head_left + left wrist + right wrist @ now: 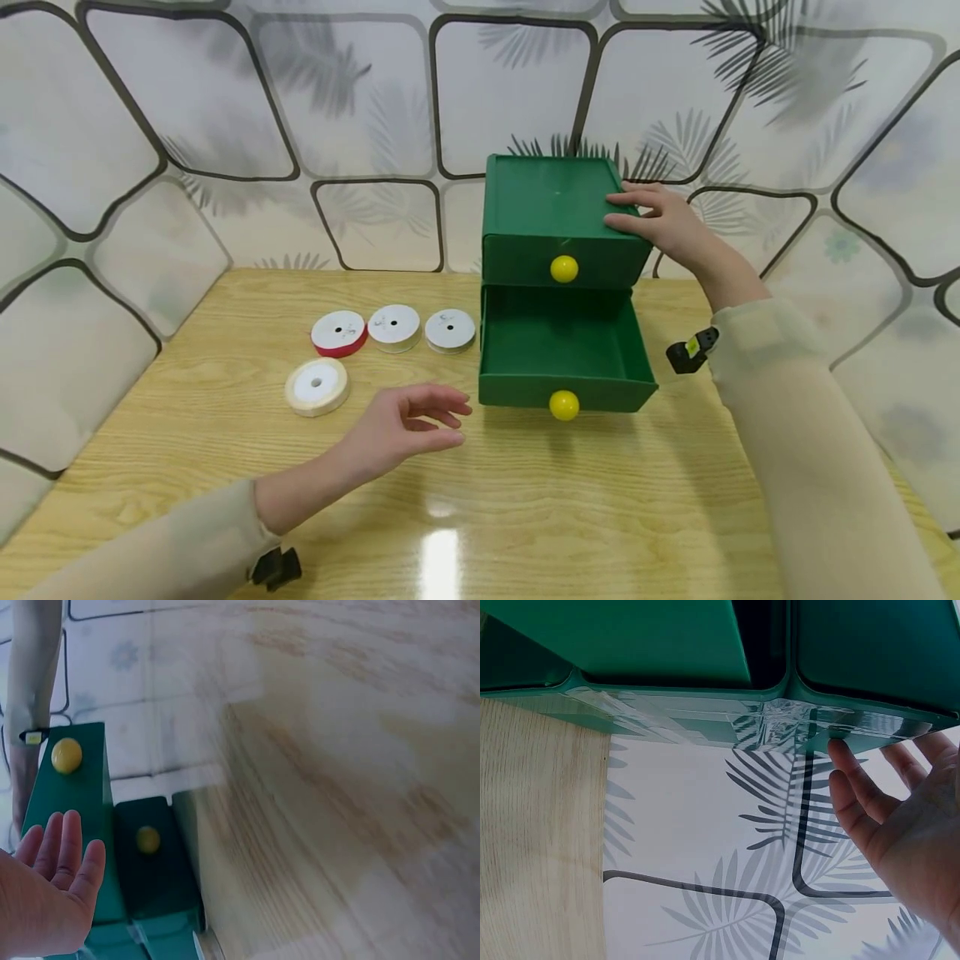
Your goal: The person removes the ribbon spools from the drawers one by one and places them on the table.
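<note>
A green two-drawer box stands toward the back of the table, each drawer front bearing a round yellow knob. Its upper drawer is closed. The lower drawer is pulled out, and its green inside shows nothing in it. My right hand rests on the box's top right edge with fingers extended; in the right wrist view those fingers lie along the taped side. Just left of the pulled-out drawer, my left hand hovers over the table with fingers loosely bent, holding nothing.
Left of the box lie a red ribbon spool, two white-topped spools and a cream ribbon spool nearer me. A patterned cloth wall rises behind the wooden table.
</note>
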Available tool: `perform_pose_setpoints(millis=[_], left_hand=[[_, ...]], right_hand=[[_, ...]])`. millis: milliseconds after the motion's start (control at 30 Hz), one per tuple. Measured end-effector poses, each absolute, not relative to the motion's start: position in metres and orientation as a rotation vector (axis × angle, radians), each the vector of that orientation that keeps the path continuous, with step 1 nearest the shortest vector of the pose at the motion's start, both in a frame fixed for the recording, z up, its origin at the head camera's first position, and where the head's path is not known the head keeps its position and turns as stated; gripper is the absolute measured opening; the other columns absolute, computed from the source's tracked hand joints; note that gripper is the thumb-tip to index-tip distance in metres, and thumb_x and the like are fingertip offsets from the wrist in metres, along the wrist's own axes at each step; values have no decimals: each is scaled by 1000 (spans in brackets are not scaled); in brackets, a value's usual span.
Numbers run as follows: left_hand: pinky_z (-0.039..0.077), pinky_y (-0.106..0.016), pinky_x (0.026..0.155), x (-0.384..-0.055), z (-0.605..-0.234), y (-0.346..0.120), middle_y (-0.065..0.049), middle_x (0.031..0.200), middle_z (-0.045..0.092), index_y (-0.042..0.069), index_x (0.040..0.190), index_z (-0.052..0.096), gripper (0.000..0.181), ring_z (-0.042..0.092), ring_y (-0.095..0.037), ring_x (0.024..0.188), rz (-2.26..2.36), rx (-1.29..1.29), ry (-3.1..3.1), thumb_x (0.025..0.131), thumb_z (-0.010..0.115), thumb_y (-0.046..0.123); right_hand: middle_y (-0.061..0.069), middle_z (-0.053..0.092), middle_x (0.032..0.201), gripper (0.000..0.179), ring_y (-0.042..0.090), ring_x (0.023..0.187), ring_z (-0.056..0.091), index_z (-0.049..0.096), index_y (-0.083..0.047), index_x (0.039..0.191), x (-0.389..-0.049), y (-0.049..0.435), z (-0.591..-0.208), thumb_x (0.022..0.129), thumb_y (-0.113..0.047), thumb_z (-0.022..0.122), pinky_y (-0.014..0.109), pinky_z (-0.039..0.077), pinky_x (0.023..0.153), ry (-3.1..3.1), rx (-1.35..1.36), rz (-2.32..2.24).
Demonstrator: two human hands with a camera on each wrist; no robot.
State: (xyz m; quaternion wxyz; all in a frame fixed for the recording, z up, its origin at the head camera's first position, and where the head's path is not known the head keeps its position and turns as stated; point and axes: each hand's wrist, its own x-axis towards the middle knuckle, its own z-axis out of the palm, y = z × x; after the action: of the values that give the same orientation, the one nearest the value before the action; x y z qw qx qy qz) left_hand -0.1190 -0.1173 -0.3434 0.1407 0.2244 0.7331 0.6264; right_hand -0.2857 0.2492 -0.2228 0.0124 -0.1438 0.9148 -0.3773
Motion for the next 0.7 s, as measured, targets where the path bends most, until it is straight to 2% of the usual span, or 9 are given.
perform_pose_setpoints(millis=[200,433,700], left_hand=[[54,-31,82,-116,-349,-97,-23,115,65,-6,121,64,38,64,-30,99,1789,662,2044,87,73,7],[53,-29,82,-116,-358,-77,-20,112,68,-3,122,65,38,65,-27,101,1803,651,2019,87,74,9],[52,-29,86,-118,-367,-54,-19,111,68,-5,127,60,42,67,-18,100,1827,545,1917,90,70,11]], right_hand=[[8,12,161,63,46,135,25,38,-6,149,-286,250,-223,98,-39,56,60,28,105,2854,-461,-1172],[9,12,161,63,46,136,24,38,-5,149,-287,249,-223,98,-38,55,60,27,105,2856,-466,-1168],[10,11,161,62,44,139,20,37,-4,149,-286,248,-223,99,-36,55,60,25,106,2855,-470,-1177]])
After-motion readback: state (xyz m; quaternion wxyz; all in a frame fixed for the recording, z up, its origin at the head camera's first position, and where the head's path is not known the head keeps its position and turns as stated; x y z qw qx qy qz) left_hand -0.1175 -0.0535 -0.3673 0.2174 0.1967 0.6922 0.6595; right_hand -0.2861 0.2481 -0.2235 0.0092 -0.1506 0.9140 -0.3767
